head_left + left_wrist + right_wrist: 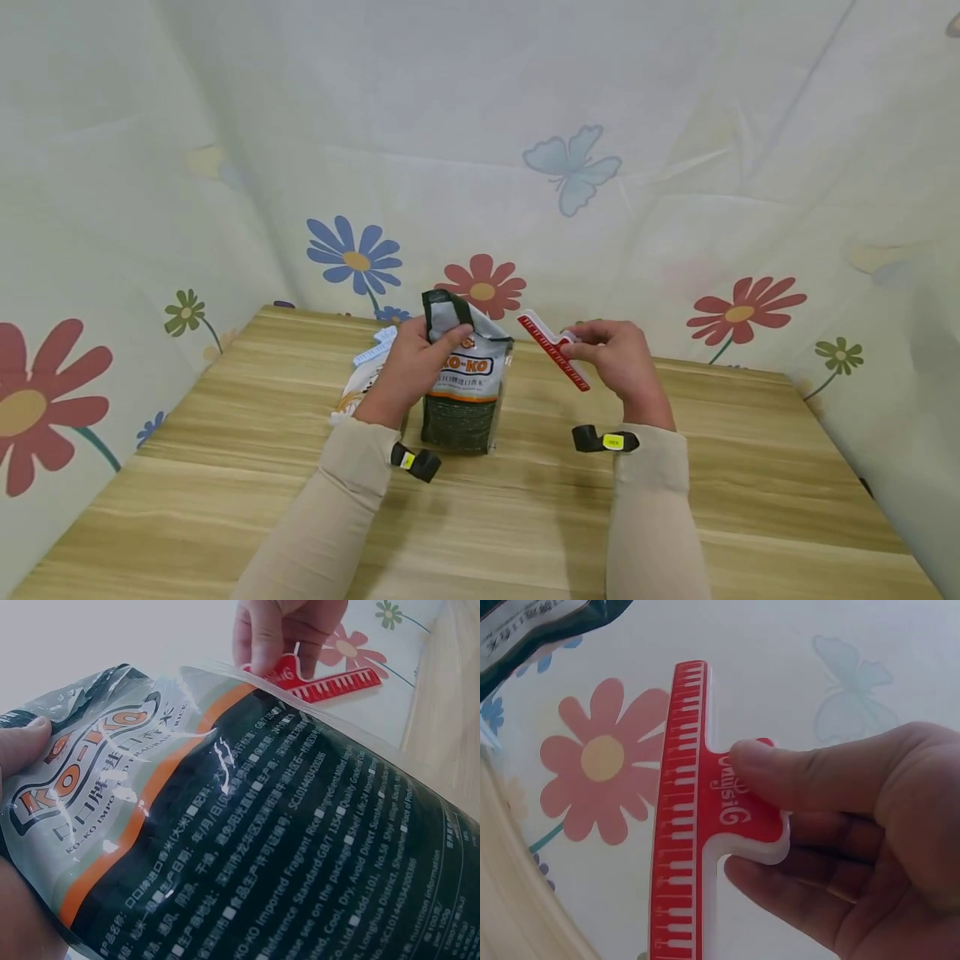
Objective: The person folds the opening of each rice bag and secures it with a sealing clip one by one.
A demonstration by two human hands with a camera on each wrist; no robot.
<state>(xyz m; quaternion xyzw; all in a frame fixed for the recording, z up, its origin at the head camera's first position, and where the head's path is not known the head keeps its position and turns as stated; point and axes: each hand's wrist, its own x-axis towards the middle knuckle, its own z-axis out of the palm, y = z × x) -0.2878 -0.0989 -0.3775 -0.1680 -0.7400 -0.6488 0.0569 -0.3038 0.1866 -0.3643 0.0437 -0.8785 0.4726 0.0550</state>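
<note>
A green and silver rice bag [463,408] stands upright on the wooden table, its top folded over. My left hand [408,362] grips the bag's upper left side, thumb on the front; its other fingers are hidden behind. In the left wrist view the printed bag [247,825] fills most of the picture. To the right of the bag, apart from it, my right hand [618,358] pinches a red and white clip [555,352] by its handle. The right wrist view shows the clip's piano-key pattern [679,825], with the thumb pressing on the handle.
Behind my left hand lies a white packet [351,396] with a light blue clip [373,348] at its top. The table [487,517] meets a flower-printed cloth wall [637,250] at the back and sides.
</note>
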